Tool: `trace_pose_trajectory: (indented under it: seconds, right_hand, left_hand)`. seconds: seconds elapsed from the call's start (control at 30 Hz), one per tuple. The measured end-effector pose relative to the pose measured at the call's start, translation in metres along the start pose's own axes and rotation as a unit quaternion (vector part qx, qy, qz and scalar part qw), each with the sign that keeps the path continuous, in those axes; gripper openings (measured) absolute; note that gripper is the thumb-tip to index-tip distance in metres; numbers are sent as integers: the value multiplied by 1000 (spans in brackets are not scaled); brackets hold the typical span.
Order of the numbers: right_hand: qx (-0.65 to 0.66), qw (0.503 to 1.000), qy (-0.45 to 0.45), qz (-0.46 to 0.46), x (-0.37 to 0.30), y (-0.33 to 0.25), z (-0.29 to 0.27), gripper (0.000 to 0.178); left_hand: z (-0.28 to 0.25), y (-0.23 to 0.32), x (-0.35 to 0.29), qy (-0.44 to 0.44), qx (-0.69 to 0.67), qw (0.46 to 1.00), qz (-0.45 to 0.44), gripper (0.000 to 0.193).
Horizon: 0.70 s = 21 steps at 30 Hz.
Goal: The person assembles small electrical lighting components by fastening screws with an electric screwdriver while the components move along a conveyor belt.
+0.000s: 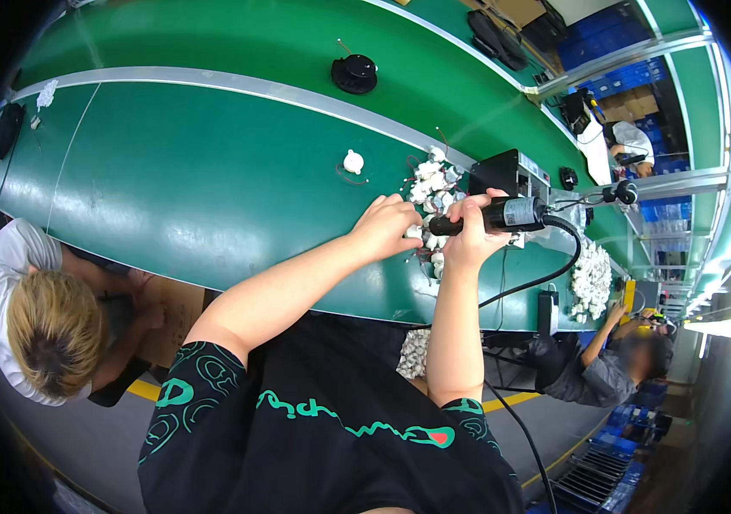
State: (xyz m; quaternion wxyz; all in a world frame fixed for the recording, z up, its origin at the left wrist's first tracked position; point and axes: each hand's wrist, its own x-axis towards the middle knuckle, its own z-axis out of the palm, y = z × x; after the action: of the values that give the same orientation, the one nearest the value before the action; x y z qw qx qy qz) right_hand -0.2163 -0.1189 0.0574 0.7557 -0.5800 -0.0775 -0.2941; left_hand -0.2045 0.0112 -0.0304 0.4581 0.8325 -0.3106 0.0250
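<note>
My right hand (470,244) is wrapped round a black electric screwdriver (494,216), which lies nearly level with its tip to the left and its cable leading off right. At the tip, my left hand (385,224) pinches a small white round part (414,232) close to the bench top. Whether the tip touches this part cannot be made out. Just beyond both hands lies a heap of white parts with thin wires (434,182). A single white round part (353,162) with its wire lies apart, to the left of the heap.
A black box-shaped device (502,174) stands behind the screwdriver. The green bench (211,180) carries another heap of white parts (590,281) at right. A black round device (354,74) sits on the far green surface. Co-workers sit at left (53,330) and right (609,368).
</note>
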Motion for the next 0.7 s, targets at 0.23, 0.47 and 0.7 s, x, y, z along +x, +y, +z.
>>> trace_pose_trajectory:
  seconds: [0.23, 0.47, 0.7]
  right_hand:
    - [-6, 1000, -23, 9, -1, 5, -2, 33]
    - [-65, 996, -67, 7, -6, 7, 6, 30]
    - [-56, 997, -42, -14, -4, 6, 0, 33]
  left_hand:
    - [2, -2, -2, 12, 13, 1000, 3, 33]
    - [4, -6, 2, 21, 11, 1000, 6, 33]
    - [5, -3, 6, 11, 16, 1000, 7, 33]
